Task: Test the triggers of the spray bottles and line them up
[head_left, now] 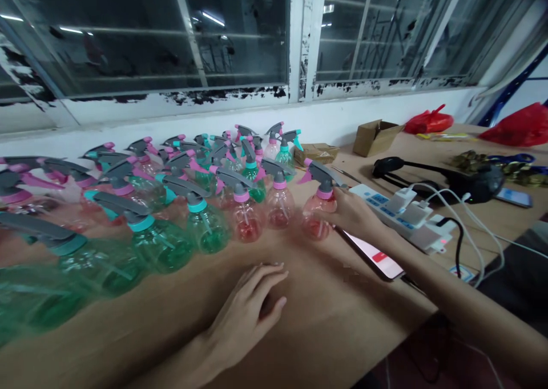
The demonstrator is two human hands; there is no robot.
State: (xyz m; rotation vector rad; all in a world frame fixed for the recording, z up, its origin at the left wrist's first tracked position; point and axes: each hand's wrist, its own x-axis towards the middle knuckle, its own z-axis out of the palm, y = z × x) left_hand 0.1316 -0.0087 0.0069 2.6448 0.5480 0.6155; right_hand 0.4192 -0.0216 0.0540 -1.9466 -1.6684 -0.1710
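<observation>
The right hand (pixel 351 213) was wrapped around the belly of a pink spray bottle (pixel 317 213) standing upright on the worktop (pixel 325 320), at the 3 o'clock end of the front row of bottles. The left hand (pixel 246 315) lay palm-down at 6 o'clock, fingers loosely spread, holding nothing. The bottle looked light, thin-walled and smooth; it would likely dent if squeezed, so the neck under the grey trigger seemed the firmer hold.

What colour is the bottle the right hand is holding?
Pink, with a grey trigger: the spray bottle under the right hand, in the head view.
</observation>
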